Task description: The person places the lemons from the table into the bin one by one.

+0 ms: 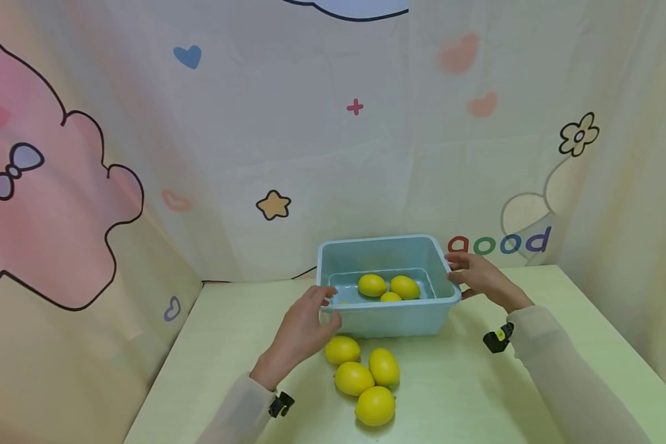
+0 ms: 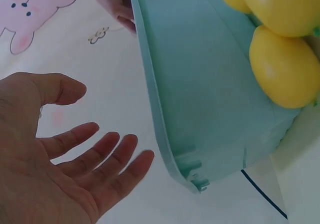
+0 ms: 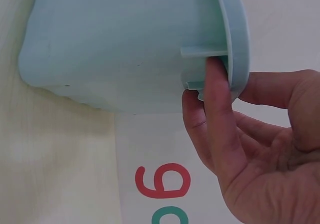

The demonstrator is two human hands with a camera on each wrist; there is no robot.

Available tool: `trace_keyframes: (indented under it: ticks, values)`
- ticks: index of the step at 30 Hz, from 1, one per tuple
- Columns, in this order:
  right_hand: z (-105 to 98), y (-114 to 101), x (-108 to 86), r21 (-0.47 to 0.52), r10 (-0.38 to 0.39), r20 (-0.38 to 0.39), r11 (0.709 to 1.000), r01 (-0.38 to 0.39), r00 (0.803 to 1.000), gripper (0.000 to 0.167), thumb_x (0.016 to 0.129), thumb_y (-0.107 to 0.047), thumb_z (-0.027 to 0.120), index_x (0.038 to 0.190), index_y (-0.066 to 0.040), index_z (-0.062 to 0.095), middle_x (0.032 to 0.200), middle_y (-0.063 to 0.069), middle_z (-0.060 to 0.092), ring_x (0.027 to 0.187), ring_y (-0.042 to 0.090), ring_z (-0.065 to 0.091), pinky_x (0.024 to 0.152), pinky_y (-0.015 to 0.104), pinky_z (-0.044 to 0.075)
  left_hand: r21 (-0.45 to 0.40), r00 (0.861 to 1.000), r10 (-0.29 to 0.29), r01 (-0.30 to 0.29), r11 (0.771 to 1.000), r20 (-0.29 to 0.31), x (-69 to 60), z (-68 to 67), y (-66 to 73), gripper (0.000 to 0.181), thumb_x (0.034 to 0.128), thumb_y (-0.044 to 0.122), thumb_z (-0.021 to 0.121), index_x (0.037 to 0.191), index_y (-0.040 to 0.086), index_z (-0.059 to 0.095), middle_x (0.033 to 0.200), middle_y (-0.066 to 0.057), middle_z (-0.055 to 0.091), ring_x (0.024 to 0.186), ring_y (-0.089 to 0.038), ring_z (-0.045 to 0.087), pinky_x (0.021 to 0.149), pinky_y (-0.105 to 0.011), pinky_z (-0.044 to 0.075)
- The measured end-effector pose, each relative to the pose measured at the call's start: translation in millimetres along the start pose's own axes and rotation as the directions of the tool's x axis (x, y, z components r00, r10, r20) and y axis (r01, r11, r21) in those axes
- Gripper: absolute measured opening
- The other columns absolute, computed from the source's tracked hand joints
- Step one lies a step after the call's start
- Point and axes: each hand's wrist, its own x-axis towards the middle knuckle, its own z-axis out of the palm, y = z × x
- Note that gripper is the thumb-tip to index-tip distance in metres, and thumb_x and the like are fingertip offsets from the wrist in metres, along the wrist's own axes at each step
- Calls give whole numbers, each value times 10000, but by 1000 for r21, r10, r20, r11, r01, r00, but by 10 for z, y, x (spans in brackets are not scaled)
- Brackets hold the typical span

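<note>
A light-blue plastic bin (image 1: pixel 388 317) sits toward the back of the table, with several lemons (image 1: pixel 372 285) inside it. My right hand (image 1: pixel 485 280) pinches the bin's rim at the right side; in the right wrist view, fingers (image 3: pixel 220 129) are tucked under the rim with the thumb across it. At the bin's front left corner, my left hand (image 1: pixel 305 324) hovers with fingers spread. The left wrist view shows that left hand (image 2: pixel 65 164) apart from the bin's rim and holding nothing. Several more lemons (image 1: pixel 354 378) lie on the table in front of the bin.
The pale table (image 1: pixel 449 394) extends to both sides of the bin. A printed curtain (image 1: pixel 311 142) hangs directly behind it, with coloured letters near the right hand. Each sleeve has a small black device (image 1: pixel 498 338) at the wrist.
</note>
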Motion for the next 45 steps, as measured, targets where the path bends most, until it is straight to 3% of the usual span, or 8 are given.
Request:
trace_keyframes:
  ticks: [6,15,21,27,34,39,45]
  values:
    - [-13,-30,-3,1,-4,3,1000,4,1000,668,968,-152,561,1532,7,242,1503,309,353,1259,481,505,797,437,618,101,990,122,-129,987,69,-126,84,29,416,919,287,641,1300,139,568,1269,-5,582,1093,-187,614,906,-360,567]
    - [8,-27,-2,-1,13,-12,1000,-13,1000,694,961,-162,583,1539,-8,233,1516,292,346,1270,475,499,809,430,616,168,967,186,-216,962,175,-306,244,48,442,907,336,649,1306,164,564,1320,7,557,1121,-154,589,930,-336,558]
    - [17,-20,-8,0,12,-16,1000,-12,1000,694,963,-159,580,1541,-7,226,1520,291,339,1281,480,486,815,430,615,218,931,288,-336,916,226,-411,366,55,433,909,367,640,1284,158,586,1285,12,575,1165,-158,558,936,-302,550]
    - [9,-19,0,-5,12,-20,1000,-12,1000,686,962,-149,576,1538,-2,232,1512,299,344,1270,483,494,807,430,616,210,893,349,-413,886,284,-491,488,28,415,912,363,633,1287,197,574,1289,12,576,1182,-160,550,972,-318,530]
    - [4,-10,2,1,24,-14,1000,-24,1000,682,965,-154,578,1537,-8,236,1515,300,339,1269,479,497,808,426,617,180,861,340,-428,885,378,-556,593,14,413,926,357,621,1315,229,563,1332,20,551,1166,-142,538,960,-302,528]
    - [-4,-22,-10,4,18,-12,1000,-18,1000,676,963,-145,574,1532,2,241,1508,310,342,1273,488,488,798,435,618,179,831,334,-448,876,445,-594,627,50,446,933,366,621,1358,260,536,1373,37,526,1222,-143,526,987,-319,520]
    - [-10,-28,-17,15,21,-8,1000,-20,1000,666,966,-143,568,1530,5,246,1507,312,340,1277,488,482,807,442,616,201,795,360,-504,840,489,-640,674,74,482,939,375,618,1396,271,504,1420,38,508,1280,-150,503,1046,-332,493]
